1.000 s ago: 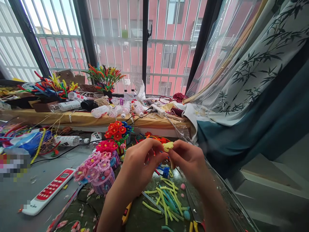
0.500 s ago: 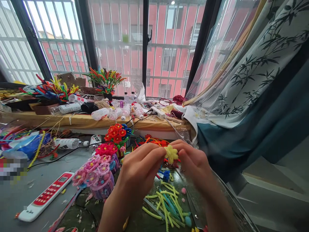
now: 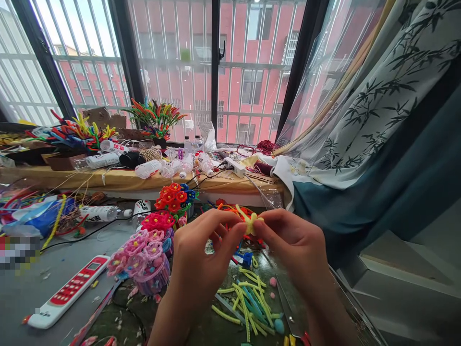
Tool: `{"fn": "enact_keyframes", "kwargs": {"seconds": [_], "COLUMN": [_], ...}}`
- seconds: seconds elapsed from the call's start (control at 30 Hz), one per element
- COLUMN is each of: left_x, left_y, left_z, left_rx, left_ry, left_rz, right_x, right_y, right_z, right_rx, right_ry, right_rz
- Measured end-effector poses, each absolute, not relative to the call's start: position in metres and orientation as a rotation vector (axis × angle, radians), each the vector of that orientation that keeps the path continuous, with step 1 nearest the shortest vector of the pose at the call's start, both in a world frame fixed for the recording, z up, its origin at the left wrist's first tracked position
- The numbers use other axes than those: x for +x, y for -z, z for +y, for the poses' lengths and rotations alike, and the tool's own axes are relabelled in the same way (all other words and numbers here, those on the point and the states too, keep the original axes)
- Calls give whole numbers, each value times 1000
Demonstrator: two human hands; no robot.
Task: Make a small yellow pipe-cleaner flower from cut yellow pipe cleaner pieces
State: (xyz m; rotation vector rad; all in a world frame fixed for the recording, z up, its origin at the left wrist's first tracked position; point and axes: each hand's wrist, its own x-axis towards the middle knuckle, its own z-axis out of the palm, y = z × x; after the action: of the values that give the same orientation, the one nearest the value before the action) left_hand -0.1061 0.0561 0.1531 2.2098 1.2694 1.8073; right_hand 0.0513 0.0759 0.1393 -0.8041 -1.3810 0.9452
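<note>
Between my two hands, raised above the table, is a small yellow pipe-cleaner flower with one stem end sticking up to the left. My left hand pinches its left side between thumb and fingers. Thumb and forefinger of my right hand press on its right side. Below lie loose yellow-green and teal pipe cleaners. A pair of scissors lies to their right, partly hidden by my right forearm. Small pink pompoms and a blue pompom rest nearby.
Left of my hands stand pots of pink pipe-cleaner flowers and red ones. A white and red device with buttons lies farther left. Plastic bottles and a power strip crowd the sill. A curtain hangs at right.
The yellow flower has been turned, so its stem end now shows at upper left. My fingers have shifted around it, with the left fingers more spread and both thumbs now visible.
</note>
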Motion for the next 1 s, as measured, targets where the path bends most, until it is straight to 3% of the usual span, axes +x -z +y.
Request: {"fn": "enact_keyframes", "kwargs": {"seconds": [0.57, 1.0], "left_x": [-90, -105], "left_y": [-148, -146], "left_z": [59, 66], "left_rx": [1565, 2174], "left_ry": [-1698, -1666], "left_rz": [1118, 1177], "right_x": [41, 45], "right_y": [-139, -136], "right_z": [77, 85], "right_rx": [-813, -743], "right_ry": [-973, -1141], "right_rz": [-1304, -1245]}}
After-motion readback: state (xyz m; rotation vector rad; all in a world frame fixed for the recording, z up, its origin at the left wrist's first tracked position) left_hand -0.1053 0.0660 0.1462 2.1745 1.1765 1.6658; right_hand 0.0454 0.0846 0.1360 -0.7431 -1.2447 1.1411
